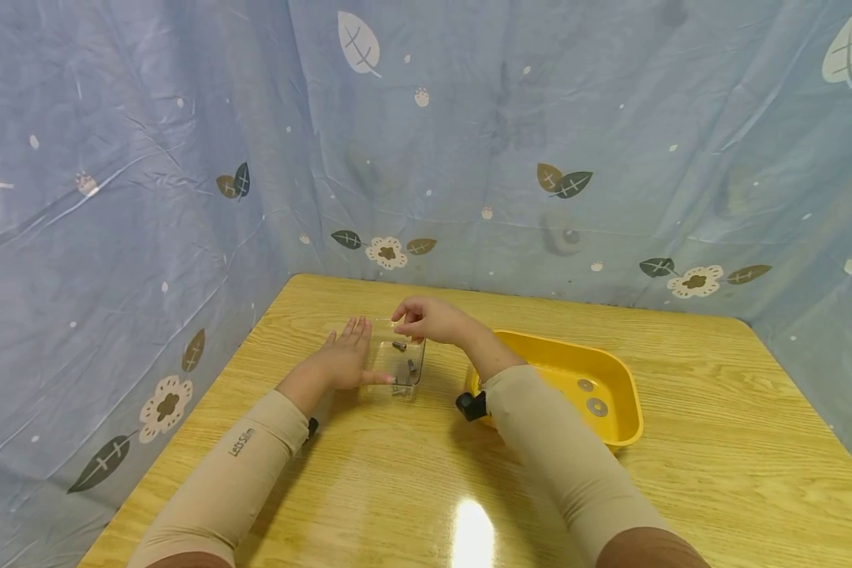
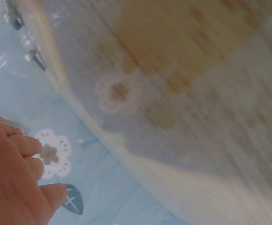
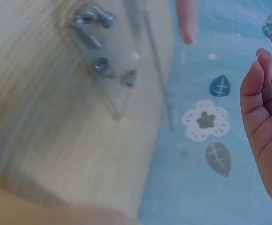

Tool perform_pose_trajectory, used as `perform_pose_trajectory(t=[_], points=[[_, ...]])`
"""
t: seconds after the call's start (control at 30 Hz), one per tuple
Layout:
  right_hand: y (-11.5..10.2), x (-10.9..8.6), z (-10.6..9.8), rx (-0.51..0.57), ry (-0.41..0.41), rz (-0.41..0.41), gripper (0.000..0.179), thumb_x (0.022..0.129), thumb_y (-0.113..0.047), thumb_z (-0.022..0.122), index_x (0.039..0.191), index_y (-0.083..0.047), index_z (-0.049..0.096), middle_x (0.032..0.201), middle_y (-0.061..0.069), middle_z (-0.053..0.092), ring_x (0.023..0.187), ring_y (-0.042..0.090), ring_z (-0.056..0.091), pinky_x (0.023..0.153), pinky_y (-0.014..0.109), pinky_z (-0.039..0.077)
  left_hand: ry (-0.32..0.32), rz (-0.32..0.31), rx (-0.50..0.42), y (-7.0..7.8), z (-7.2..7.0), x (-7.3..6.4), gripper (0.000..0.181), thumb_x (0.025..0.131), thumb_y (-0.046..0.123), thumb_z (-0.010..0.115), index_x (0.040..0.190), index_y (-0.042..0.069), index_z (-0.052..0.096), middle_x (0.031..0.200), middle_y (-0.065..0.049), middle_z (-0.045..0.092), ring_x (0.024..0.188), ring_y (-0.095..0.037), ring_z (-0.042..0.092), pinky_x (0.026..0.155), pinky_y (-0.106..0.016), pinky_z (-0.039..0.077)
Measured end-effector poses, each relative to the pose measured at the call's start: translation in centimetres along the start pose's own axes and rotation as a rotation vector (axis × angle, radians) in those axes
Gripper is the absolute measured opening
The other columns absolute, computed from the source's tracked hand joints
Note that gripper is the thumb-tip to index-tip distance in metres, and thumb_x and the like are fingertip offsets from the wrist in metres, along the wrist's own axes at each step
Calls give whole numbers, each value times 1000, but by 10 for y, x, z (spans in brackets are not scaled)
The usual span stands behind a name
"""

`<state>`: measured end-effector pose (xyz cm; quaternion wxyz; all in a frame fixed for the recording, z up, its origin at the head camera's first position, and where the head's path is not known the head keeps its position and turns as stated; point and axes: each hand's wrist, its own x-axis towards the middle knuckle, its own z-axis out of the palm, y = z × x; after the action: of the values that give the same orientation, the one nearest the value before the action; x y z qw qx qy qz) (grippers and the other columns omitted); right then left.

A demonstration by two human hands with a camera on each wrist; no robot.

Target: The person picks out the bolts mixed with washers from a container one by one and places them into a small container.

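A clear plastic box (image 1: 379, 364) stands on the table with several metal bolts (image 1: 412, 366) inside. Along its left side rests my left hand (image 1: 345, 359), fingers straight and thumb reaching across the front. Over the back right corner of the box is my right hand (image 1: 433, 319), its fingers loosely bent. A gap shows between thumb and forefinger, and I see nothing held there. In the right wrist view, the bolts (image 3: 103, 67) lie loose at the box's bottom. Part of my left hand (image 2: 14, 173) shows in the left wrist view.
A yellow tray (image 1: 628, 379) sits to the right, partly under the right forearm, with flat washers (image 1: 597, 407) in it. The wooden table (image 1: 369, 489) meets a blue patterned curtain (image 1: 468, 158) at the back and sides.
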<state>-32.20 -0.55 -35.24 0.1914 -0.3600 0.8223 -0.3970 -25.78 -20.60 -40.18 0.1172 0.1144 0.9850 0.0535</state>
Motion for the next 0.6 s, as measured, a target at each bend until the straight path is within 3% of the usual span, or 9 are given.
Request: perform_pose_trajectory(t=[0.17, 0.4, 0.6], points=[[-3, -12, -18, 20, 16, -18, 22, 90, -17, 59, 109, -6, 60, 76, 7, 60, 76, 33, 58, 65, 30, 50, 7, -5, 14, -1, 1, 1, 116, 74, 77, 44, 145, -3, -2, 151, -20, -4, 139, -32, -7, 108, -55, 4], [5, -37, -44, 19, 63, -18, 20, 89, -16, 60, 108, -8, 61, 77, 8, 61, 70, 29, 57, 65, 33, 50, 2, -12, 17, 0, 1, 1, 116, 73, 78, 43, 145, -2, -2, 151, -20, -6, 138, -32, -8, 108, -54, 3], [14, -62, -66, -7, 100, 9, 22, 90, -17, 59, 109, -8, 61, 79, 8, 60, 75, 34, 57, 67, 34, 50, -5, -14, 27, 2, 1, 1, 114, 75, 77, 42, 144, -1, -6, 151, -19, -8, 139, -32, -8, 108, -54, 3]])
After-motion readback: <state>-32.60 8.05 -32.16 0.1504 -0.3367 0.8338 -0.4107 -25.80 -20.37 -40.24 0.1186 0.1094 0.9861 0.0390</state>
